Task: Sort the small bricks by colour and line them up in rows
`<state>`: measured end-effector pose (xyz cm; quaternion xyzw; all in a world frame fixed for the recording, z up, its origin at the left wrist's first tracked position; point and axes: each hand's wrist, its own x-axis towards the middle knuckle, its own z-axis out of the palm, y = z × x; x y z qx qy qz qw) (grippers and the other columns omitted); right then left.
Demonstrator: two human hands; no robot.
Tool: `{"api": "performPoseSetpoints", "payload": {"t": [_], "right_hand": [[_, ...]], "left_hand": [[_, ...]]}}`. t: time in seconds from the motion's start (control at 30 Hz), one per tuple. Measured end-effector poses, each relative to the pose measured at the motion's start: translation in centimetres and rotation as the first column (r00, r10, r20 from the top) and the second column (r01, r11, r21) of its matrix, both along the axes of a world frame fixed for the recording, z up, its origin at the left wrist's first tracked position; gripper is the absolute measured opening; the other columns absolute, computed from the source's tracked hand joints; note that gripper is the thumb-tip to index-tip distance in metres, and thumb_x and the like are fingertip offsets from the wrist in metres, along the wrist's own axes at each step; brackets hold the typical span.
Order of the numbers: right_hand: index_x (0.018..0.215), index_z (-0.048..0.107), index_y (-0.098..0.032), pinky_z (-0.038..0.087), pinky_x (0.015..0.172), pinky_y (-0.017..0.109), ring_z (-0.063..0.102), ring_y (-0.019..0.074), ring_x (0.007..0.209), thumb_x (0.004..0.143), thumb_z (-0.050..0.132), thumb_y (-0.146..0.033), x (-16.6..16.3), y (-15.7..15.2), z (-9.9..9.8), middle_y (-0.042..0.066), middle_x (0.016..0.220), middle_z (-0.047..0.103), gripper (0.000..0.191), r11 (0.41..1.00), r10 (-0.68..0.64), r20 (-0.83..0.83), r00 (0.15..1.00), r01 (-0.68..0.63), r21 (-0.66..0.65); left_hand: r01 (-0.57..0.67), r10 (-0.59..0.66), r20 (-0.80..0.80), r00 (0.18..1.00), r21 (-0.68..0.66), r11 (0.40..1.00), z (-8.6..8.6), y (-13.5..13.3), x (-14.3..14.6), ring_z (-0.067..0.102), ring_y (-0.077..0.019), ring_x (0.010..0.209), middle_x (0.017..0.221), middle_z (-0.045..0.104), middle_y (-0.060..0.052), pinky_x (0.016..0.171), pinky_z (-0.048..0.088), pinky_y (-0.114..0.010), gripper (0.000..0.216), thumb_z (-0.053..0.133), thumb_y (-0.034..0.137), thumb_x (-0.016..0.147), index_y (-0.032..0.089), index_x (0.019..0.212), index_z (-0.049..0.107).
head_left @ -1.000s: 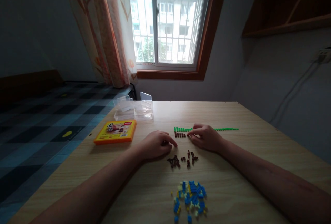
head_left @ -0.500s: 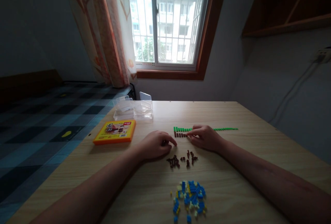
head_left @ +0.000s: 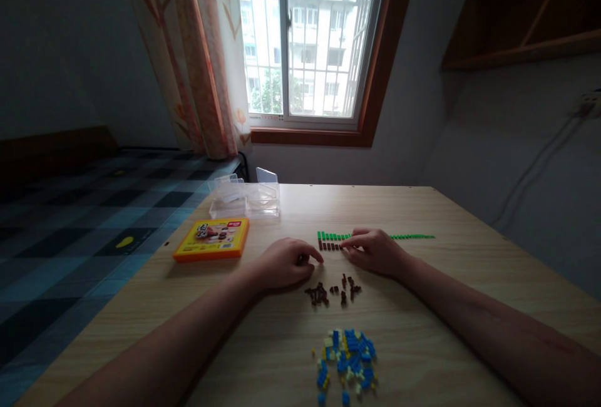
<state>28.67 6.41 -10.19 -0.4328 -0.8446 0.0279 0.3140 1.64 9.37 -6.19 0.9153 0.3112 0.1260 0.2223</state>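
Observation:
My right hand (head_left: 375,250) reaches over the table with its fingertips pinched together at the right end of a short row of brown building bricks (head_left: 330,246). The brick at the fingertips is mostly hidden. Just behind runs a long row of green bricks (head_left: 334,236), partly covered by this hand. To the left, my left hand (head_left: 287,263) rests on the table, index finger stretched out, the other fingers loosely bent, nothing seen in it. In front of both hands lies a loose pile of brown bricks (head_left: 319,294).
Nearer to me is a heap of blue, yellow and cream bricks (head_left: 352,357). On the left of the wooden table (head_left: 263,357) lie a yellow-orange box (head_left: 211,240) and, behind it, clear plastic cases (head_left: 245,201). A bed (head_left: 94,231) adjoins the left side.
The whole view has shifted slightly to the right. Both hands keep nearly the same place and pose, my right fingertips still at the end of the brown row.

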Motion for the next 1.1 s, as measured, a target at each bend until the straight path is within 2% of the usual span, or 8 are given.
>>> {"api": "performPoseSetpoints", "payload": {"t": [0.17, 0.33, 0.43, 0.63, 0.73, 0.87, 0.97, 1.1], "right_hand": [[0.094, 0.08, -0.019, 0.042, 0.058, 0.022, 0.055, 0.0099, 0.058, 0.086, 0.059, -0.017, 0.1, 0.1, -0.2, 0.004, 0.076, 0.067, 0.022, 1.0, 0.017, -0.009, 1.0, -0.017, -0.005], [0.093, 0.079, -0.017, 0.042, 0.058, 0.023, 0.052, 0.01, 0.057, 0.089, 0.058, -0.017, 0.2, 0.2, -0.2, 0.004, 0.072, 0.065, 0.022, 0.995, 0.043, -0.087, 0.995, -0.034, 0.099], [0.093, 0.078, -0.017, 0.041, 0.056, 0.023, 0.05, 0.0099, 0.055, 0.088, 0.057, -0.016, 0.1, -0.1, -0.1, 0.004, 0.071, 0.064, 0.021, 0.994, 0.052, -0.136, 0.989, -0.039, 0.1], [0.088, 0.078, -0.015, 0.039, 0.053, 0.021, 0.051, 0.01, 0.055, 0.083, 0.061, -0.015, -1.2, -1.1, 0.6, 0.004, 0.071, 0.065, 0.019, 0.974, 0.146, -0.158, 0.977, -0.17, -0.148], [0.086, 0.078, -0.014, 0.038, 0.054, 0.021, 0.051, 0.0103, 0.057, 0.082, 0.063, -0.017, -1.4, -1.2, 1.1, 0.003, 0.067, 0.063, 0.016, 0.935, 0.176, -0.16, 0.971, -0.216, -0.28], [0.088, 0.077, -0.014, 0.033, 0.05, 0.02, 0.044, 0.0087, 0.053, 0.083, 0.066, -0.026, -1.1, -0.9, 1.7, -0.002, 0.059, 0.056, 0.017, 0.861, 0.142, -0.188, 0.972, -0.215, -0.461], [0.087, 0.076, -0.015, 0.034, 0.052, 0.02, 0.046, 0.009, 0.055, 0.08, 0.071, -0.031, -1.0, -0.8, 2.0, -0.002, 0.061, 0.056, 0.018, 0.828, 0.137, -0.153, 0.979, -0.198, -0.524], [0.086, 0.071, -0.016, 0.035, 0.052, 0.02, 0.049, 0.0095, 0.056, 0.078, 0.072, -0.029, -1.2, -0.8, 2.0, -0.003, 0.063, 0.058, 0.016, 0.827, 0.115, -0.119, 0.986, -0.162, -0.538]], "left_hand": [[-0.012, 0.012, -0.007, 1.0, -0.004, 1.0, -0.1, 0.0, 0.0, 0.054, -0.0135, 0.066, 0.071, 0.064, 0.0, 0.065, 0.04, -0.023, 0.035, 0.058, 0.019, 0.073, 0.024, 0.101, 0.079], [-0.004, 0.004, 0.012, 1.0, 0.004, 1.0, -0.2, 0.0, -0.1, 0.053, -0.0127, 0.064, 0.071, 0.063, 0.001, 0.064, 0.04, -0.023, 0.035, 0.057, 0.019, 0.074, 0.024, 0.101, 0.079], [-0.005, 0.005, 0.007, 1.0, -0.004, 1.0, -0.2, 0.1, -0.1, 0.054, -0.0128, 0.064, 0.071, 0.064, 0.001, 0.064, 0.039, -0.023, 0.031, 0.058, 0.02, 0.074, 0.024, 0.097, 0.079], [0.012, -0.013, -0.008, 1.0, -0.022, 1.0, -0.3, 0.2, -0.2, 0.053, -0.0131, 0.066, 0.073, 0.065, 0.001, 0.061, 0.037, -0.022, 0.019, 0.062, 0.025, 0.076, 0.02, 0.086, 0.076], [0.012, -0.013, -0.011, 1.0, -0.034, 0.999, -0.3, 0.3, -0.3, 0.051, -0.0123, 0.064, 0.07, 0.062, 0.002, 0.059, 0.036, -0.022, 0.016, 0.064, 0.03, 0.077, 0.019, 0.082, 0.074], [0.004, -0.005, -0.016, 1.0, -0.053, 0.999, -0.2, 0.2, -0.2, 0.048, -0.0111, 0.061, 0.067, 0.057, 0.003, 0.057, 0.034, -0.022, 0.015, 0.066, 0.033, 0.076, 0.018, 0.076, 0.07], [-0.005, 0.003, -0.03, 1.0, -0.052, 0.999, -0.3, 0.3, -0.3, 0.047, -0.011, 0.061, 0.066, 0.057, 0.004, 0.056, 0.032, -0.022, 0.015, 0.067, 0.033, 0.076, 0.018, 0.075, 0.069], [-0.009, 0.007, -0.032, 0.999, -0.05, 0.999, -0.3, 0.3, -0.3, 0.047, -0.0108, 0.06, 0.066, 0.056, 0.004, 0.056, 0.032, -0.022, 0.016, 0.068, 0.034, 0.076, 0.018, 0.074, 0.068]]}}
